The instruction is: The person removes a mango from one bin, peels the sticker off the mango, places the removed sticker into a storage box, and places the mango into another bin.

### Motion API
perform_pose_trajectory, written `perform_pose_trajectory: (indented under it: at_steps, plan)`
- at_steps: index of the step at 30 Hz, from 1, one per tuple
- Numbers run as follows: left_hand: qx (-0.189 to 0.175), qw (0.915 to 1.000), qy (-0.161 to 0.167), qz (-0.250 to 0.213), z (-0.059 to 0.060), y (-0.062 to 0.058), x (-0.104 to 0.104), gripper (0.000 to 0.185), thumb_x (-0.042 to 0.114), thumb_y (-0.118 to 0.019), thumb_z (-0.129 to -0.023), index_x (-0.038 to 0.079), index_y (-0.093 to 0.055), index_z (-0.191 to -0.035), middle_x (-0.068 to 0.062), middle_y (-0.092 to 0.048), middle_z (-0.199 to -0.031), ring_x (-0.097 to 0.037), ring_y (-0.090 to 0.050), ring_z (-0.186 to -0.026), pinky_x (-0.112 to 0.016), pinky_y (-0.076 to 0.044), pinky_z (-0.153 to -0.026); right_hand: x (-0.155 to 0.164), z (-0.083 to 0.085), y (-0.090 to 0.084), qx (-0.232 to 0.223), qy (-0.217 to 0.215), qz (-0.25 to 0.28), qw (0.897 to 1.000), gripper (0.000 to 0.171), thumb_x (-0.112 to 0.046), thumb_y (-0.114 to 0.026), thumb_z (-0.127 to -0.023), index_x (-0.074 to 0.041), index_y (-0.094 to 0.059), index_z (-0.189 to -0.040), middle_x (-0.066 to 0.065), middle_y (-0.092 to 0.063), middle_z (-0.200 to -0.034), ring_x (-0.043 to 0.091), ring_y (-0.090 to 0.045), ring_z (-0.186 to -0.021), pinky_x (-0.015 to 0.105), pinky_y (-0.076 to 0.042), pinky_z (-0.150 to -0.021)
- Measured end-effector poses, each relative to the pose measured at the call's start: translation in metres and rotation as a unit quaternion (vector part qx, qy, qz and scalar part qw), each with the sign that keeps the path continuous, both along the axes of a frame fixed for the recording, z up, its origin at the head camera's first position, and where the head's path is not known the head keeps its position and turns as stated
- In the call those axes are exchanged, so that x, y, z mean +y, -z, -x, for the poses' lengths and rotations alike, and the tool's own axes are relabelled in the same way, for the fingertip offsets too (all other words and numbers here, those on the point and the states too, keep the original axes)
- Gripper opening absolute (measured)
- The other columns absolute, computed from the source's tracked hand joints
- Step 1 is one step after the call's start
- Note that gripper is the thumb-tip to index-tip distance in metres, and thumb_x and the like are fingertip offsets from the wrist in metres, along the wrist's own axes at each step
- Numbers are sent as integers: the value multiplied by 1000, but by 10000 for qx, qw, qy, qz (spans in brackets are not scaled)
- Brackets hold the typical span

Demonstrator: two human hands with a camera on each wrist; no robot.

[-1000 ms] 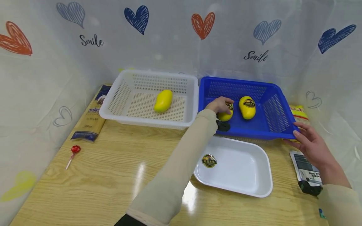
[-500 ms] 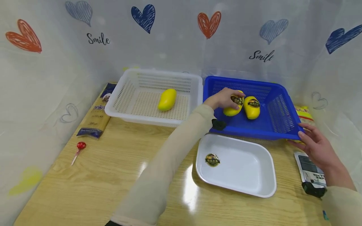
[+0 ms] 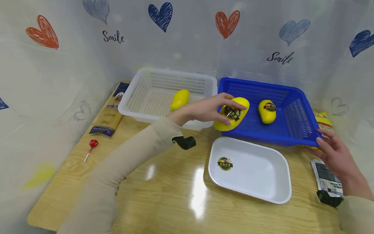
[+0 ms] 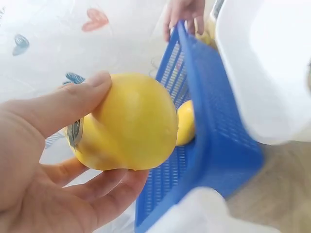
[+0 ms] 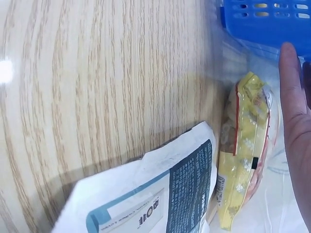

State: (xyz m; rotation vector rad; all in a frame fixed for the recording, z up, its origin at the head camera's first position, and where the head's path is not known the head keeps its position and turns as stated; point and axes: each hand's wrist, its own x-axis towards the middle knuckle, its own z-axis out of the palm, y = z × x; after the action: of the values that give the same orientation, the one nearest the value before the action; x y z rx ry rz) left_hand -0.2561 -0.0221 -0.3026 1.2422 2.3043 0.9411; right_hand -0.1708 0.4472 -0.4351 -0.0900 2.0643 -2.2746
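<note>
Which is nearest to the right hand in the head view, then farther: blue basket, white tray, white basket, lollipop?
1. blue basket, touched at its near right corner by the right hand.
2. white tray, front centre.
3. white basket, back left.
4. lollipop, far left.

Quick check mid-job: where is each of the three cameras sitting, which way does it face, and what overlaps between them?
Head: looks forward and down over the table; both sleeved arms show.
Left wrist: faces the left hand gripping a mango beside the blue basket.
Right wrist: faces down at packets; right hand fingers touch the basket.
Shared: the blue basket appears in all three.
</note>
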Motion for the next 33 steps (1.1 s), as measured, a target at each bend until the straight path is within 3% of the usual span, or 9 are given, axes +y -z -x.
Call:
perform_pose_trajectory:
  at_steps: [5, 9, 13, 15, 19, 26, 33]
  plan:
    - [-45, 9986, -315, -430, -29, 5, -35, 56, 25, -72, -90, 22, -53, -142, -7, -37, -148, -18, -35, -134, -31, -36, -105, 2, -2, 1, 175, -122, 51, 9998, 45, -4, -40, -104, -12, -36, -148, -5, -53, -128, 5, -66, -99, 24, -57, -71]
    - [-666, 9888, -956, -935, -54, 10, -58, 55, 18, -77, -86, 21, -58, -138, -6, -37, -147, -18, -40, -129, -32, -47, -96, 4, -4, 1, 177, -70, 90, 9998, 46, -4, -42, -103, -13, -37, -148, -5, -54, -127, 5, -66, -98, 24, -57, -71]
    - [-1287, 9723, -1671, -1010, -79, 15, -77, 55, 13, -78, -84, 24, -60, -135, -6, -28, -154, -20, -32, -137, -34, -52, -90, 6, -6, 1, 113, 86, 36, 9999, 46, -7, -45, -102, -15, -40, -147, -7, -54, -124, 4, -67, -95, 23, -57, -68]
    - [-1339, 9699, -1809, -924, -89, 18, -84, 55, 13, -79, -84, 23, -60, -135, -10, -25, -154, -24, -33, -137, -34, -53, -89, 7, -6, 2, 111, 102, -4, 9999, 46, -7, -46, -102, -16, -40, -147, -7, -53, -125, 3, -67, -95, 23, -57, -68]
    - [-1138, 9754, -1750, -705, -105, 29, -95, 56, 16, -80, -83, 21, -59, -136, -14, -29, -151, -30, -42, -129, -32, -55, -84, 8, -6, 2, 163, 8, 22, 9999, 47, -6, -44, -103, -15, -38, -148, -8, -52, -127, 2, -65, -98, 23, -57, -69]
    - [-875, 9814, -1682, -309, -116, 57, -106, 56, 22, -79, -84, 21, -59, -136, -16, -37, -145, -29, -45, -121, -28, -55, -78, 6, -4, 0, 98, 111, -151, 9998, 46, -8, -46, -102, -17, -39, -147, -8, -52, -124, 1, -66, -95, 22, -57, -67]
    - [-469, 9794, -1959, 149, -109, 98, -108, 56, 22, -78, -84, 17, -59, -137, -21, -40, -144, -36, -40, -128, -52, -37, -103, 0, 0, -1, 202, -81, -170, 9996, 45, -6, -45, -103, -14, -39, -146, -7, -54, -125, 3, -67, -95, 22, -57, -69]
